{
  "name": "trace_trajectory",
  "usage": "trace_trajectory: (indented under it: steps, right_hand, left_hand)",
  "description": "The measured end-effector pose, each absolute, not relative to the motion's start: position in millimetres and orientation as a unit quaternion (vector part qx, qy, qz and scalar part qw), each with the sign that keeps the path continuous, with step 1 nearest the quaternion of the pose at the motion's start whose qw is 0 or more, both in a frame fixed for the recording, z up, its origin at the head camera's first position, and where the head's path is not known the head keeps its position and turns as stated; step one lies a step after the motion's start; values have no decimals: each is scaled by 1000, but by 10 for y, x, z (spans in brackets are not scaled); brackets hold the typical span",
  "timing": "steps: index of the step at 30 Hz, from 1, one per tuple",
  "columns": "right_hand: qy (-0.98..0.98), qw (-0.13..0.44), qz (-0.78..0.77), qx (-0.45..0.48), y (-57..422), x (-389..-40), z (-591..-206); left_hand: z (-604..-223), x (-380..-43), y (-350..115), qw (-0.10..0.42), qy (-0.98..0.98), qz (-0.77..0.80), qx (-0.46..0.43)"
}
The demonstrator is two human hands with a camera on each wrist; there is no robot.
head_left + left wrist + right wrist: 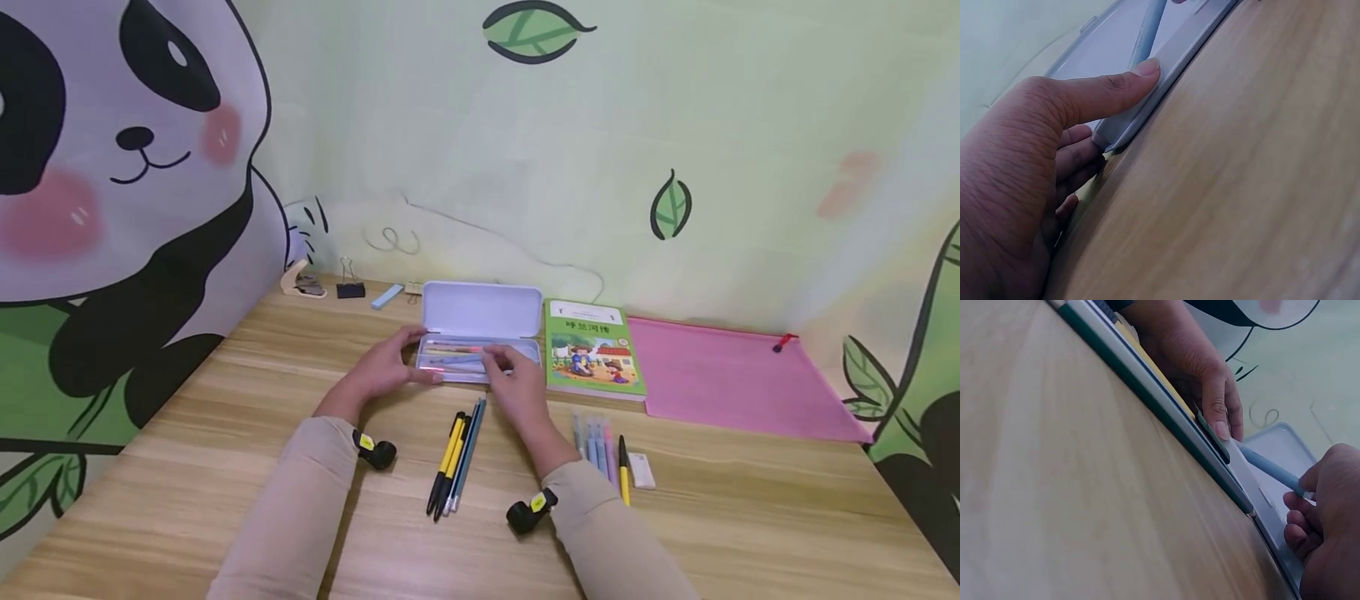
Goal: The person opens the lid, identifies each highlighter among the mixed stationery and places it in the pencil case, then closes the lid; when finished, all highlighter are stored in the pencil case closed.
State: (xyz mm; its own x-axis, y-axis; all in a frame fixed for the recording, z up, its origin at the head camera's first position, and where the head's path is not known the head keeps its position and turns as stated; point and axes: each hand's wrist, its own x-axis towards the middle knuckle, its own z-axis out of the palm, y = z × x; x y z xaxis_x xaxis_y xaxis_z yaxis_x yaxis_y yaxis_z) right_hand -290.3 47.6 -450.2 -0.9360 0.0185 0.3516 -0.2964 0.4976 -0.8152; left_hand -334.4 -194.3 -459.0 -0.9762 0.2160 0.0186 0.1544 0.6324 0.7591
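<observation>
A pale pencil case [482, 310] lies with its lid raised, and several slim pens or pencils lie inside. At the case's left front corner, my left hand [382, 365] holds on, thumb on the near rim and fingers round the left side. My right hand [517, 387], over the right part of the case, pinches a light blue pen [1269, 469] by one end. This pen slants across the tray, its other end near the left thumb. Two yellow-and-black pens [450, 458] and dark blue pencils [471, 454] lie on the table between my forearms.
Right of the case are a green book [592, 350] and a pink pouch [735, 375]. Pastel markers [596, 446], a yellow pen [624, 471] and a white eraser [642, 471] lie by my right forearm. A black binder clip [350, 287] and blue strip [387, 297] sit at the back left.
</observation>
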Motion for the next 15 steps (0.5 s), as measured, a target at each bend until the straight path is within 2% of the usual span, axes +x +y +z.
trace_trajectory:
  steps: [15]
  right_hand:
    - [-852, 157, 495, 63, 462, -2907, -4490]
  left_hand:
    - [-4608, -3364, -1934, 37, 901, 420, 99]
